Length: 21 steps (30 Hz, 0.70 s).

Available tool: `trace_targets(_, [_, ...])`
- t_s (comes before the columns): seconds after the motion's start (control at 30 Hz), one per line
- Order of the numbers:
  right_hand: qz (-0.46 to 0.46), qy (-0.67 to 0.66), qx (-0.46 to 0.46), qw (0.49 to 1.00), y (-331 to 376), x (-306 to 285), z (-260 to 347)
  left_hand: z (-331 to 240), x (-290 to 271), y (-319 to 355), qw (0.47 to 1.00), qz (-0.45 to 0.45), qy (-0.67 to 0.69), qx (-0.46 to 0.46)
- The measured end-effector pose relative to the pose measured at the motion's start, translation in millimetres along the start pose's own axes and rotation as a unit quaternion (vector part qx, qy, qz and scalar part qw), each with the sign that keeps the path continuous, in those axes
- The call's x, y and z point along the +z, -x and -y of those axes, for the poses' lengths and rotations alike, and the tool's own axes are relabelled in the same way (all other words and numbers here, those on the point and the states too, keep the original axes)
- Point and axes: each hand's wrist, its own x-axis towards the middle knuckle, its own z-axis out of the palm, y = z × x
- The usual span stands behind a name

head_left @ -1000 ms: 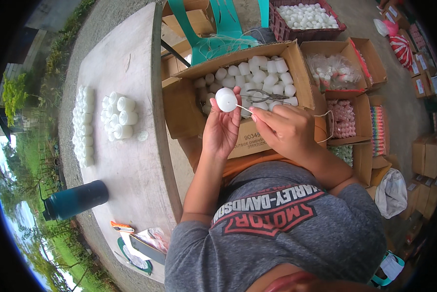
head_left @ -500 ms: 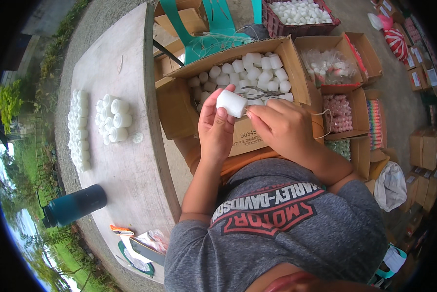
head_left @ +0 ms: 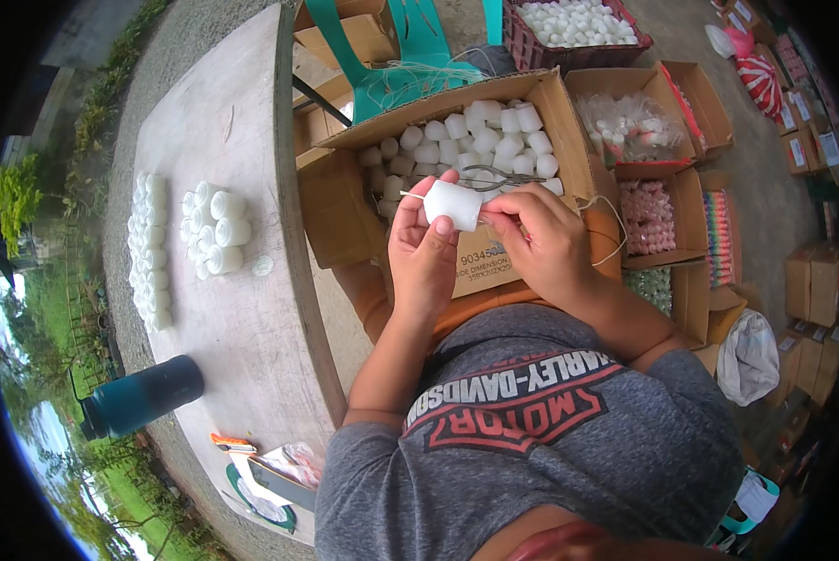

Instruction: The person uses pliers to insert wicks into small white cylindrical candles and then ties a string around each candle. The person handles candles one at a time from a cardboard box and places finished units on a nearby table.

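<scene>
My left hand [head_left: 423, 254] grips a short white candle [head_left: 454, 207] on its side between thumb and fingers. A thin white wick end [head_left: 410, 194] pokes out of the candle's left face. At its right face the fingers of my right hand [head_left: 552, 239] are pinched together on the wick, which is mostly hidden there. A pale cord [head_left: 624, 236] loops out beyond that hand. Just past my hands is an open cardboard box [head_left: 343, 208] holding many loose white candles [head_left: 485, 140]. Dark-handled pliers [head_left: 505, 176] lie on those candles.
On the left, a pale table [head_left: 260, 122] bears two groups of white candles [head_left: 221, 234], a dark teal bottle [head_left: 148, 393] and an orange cutter [head_left: 232, 441]. A green chair [head_left: 382, 89] and a candle-filled crate [head_left: 531, 56] stand behind. Boxes [head_left: 686, 206] line the right.
The candle has shifted slightly right and down in my left hand. A wick end now sticks out of its left face. My right hand has moved slightly, still at the candle's right end.
</scene>
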Motion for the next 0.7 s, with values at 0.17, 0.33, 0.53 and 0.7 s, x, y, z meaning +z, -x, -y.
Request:
trace_targets(0.17, [-0.036, 0.009, -0.031, 0.999, -16, -7, 9, -6, 2, 0, 0.973, 0.0, -0.207, 0.1])
trace_targets(0.33, [0.058, -0.03, -0.067, 0.996, -19, -15, 10, -9, 15, 6, 0.787, 0.112, -0.541, 0.275])
trace_targets(0.53, [0.059, -0.373, -0.001, 0.926, -33, -92, 27, -17, -8, -17, 0.667, 0.084, -0.666, 0.322])
trace_targets(0.7, [-0.127, -0.314, -0.037, 0.94, -20, -152, 43, -5, -1, -25, 0.709, 0.157, -0.618, 0.302])
